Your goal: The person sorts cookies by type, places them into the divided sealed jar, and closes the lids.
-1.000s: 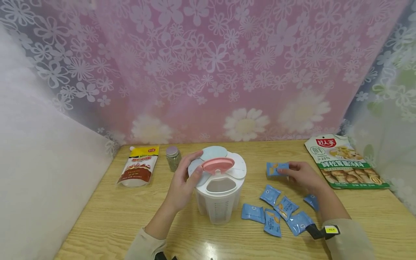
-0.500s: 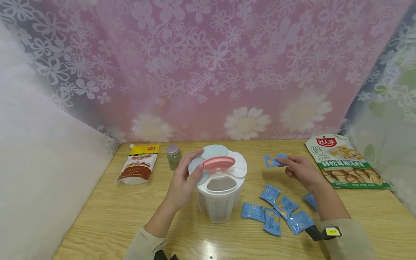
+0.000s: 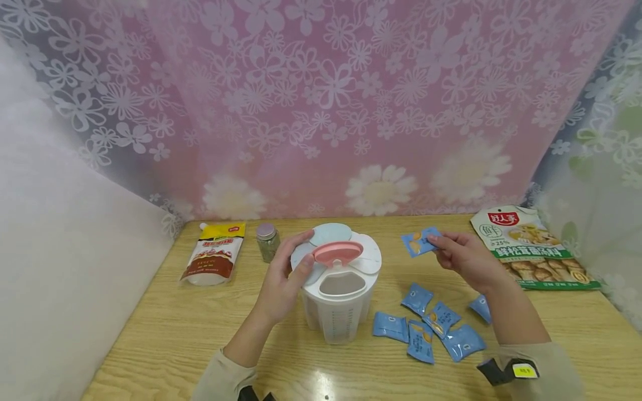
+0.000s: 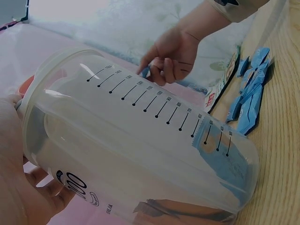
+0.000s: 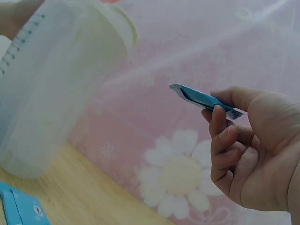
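"Pink flowered cloth (image 3: 331,122) hangs behind everything. What's in front of it?"

"A wood-grain tabletop (image 3: 175,334), its back edge running along the foot of the cloth."

"Biggest thing on it?"

"The clear measuring container (image 3: 341,326), upright about midway between the left and right edges. Its white lid (image 3: 370,259) is on, with a pink flap (image 3: 338,252) raised behind one uncovered mouth (image 3: 342,284). Through the wall, the left wrist view shows a blue patch (image 4: 227,164) and a brown patch (image 4: 185,211); I can't tell whether they lie inside or behind."

"Next down?"

"A green-and-white mushroom pouch (image 3: 536,250) at the back right corner, then a yellow-topped pouch (image 3: 213,256) near the back left corner."

"And the hands?"

"The left hand (image 3: 288,273) grips the left rim of the lid, thumb on top. The right hand (image 3: 468,259) is raised over the right half of the tabletop, thumb and fingers pinched together."

"Smaller than those?"

"A capped jar (image 3: 268,245), near the back edge, between the yellow-topped pouch and the container."

"Smallest of all?"

"Blue packets. Six loose packets (image 3: 441,320) lie toward the near right corner, some touching. The held packet (image 3: 420,241) sits in the right hand's pinch, tilted, apart from the container."
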